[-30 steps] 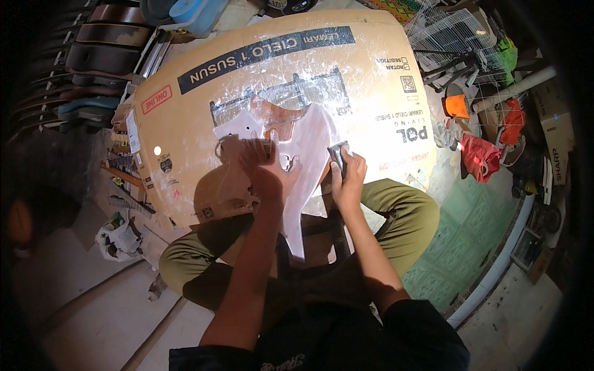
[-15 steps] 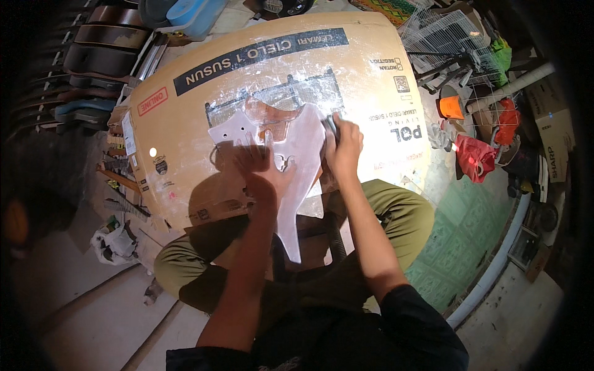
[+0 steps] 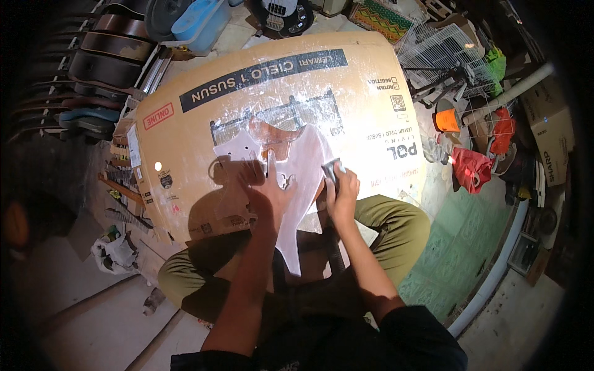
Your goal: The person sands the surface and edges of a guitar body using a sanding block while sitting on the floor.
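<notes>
A pale, dusty electric guitar body [image 3: 299, 167] with a long pointed end and small holes lies across my lap and the cardboard's near edge. My left hand [image 3: 267, 193] rests flat on it with fingers spread, beside a small cutout. In my right hand [image 3: 344, 190] is a small dark sanding block [image 3: 331, 168], gripped between thumb and fingers against the body's right edge. A brown wooden part [image 3: 272, 131] shows at the far side of the body. What supports the body underneath is mostly hidden.
A large flat cardboard sheet [image 3: 365, 123] with white dust lies in front of me. Several guitar bodies [image 3: 117, 46] line the left; a black bass guitar [image 3: 281, 15] and blue tub [image 3: 201, 25] are beyond. At right are a wire rack [image 3: 439, 52] and red bag [image 3: 471, 170].
The right hand and sanding block have come down along the body's right edge toward me. My left hand stays on the body. The whole view has shifted slightly.
</notes>
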The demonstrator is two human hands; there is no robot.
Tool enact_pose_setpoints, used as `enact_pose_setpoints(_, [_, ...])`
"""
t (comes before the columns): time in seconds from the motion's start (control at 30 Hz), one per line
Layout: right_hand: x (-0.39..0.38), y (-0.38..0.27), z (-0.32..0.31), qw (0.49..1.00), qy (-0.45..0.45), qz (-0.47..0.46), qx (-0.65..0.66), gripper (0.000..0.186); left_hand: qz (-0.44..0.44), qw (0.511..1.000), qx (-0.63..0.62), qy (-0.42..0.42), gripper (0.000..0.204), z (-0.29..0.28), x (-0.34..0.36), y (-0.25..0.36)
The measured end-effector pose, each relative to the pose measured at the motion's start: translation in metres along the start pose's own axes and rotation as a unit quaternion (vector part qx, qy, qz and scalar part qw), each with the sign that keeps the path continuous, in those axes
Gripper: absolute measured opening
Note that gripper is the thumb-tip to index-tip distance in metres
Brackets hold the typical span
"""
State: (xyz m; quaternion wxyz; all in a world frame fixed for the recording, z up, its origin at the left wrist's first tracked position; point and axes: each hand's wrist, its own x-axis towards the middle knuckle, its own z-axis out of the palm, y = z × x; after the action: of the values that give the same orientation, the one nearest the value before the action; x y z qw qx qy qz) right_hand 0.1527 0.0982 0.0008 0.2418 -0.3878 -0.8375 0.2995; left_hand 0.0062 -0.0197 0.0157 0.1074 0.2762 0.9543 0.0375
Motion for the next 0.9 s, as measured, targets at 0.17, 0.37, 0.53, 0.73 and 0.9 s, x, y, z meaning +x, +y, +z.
enact_pose_setpoints(0.17, [0.08, -0.019, -0.002, 0.999, -0.007, 0.026, -0.02, 0.046, 0.01, 1.0, -0.021, -0.019, 0.098, -0.001, -0.004, 0.004])
enact_pose_setpoints(0.37, [0.01, -0.008, -0.001, 1.0, 0.01, 0.004, -0.004, 0.045, 0.01, 1.0, -0.019, 0.005, 0.098, -0.008, -0.006, 0.002])
enact_pose_setpoints(0.53, [0.073, -0.009, 0.0, 1.0, 0.01, 0.013, -0.001, 0.042, 0.009, 0.999, -0.018, -0.034, 0.099, -0.007, -0.007, 0.007])
enact_pose_setpoints(0.73, [0.016, -0.002, 0.003, 1.0, 0.0, 0.023, -0.021, 0.046, 0.003, 1.0, 0.017, 0.002, 0.097, 0.005, -0.005, 0.0])
enact_pose_setpoints(0.9, [0.059, -0.005, 0.003, 1.0, 0.016, 0.016, -0.01, 0.046, 0.042, 0.997, -0.037, 0.055, 0.093, 0.001, -0.004, 0.004])
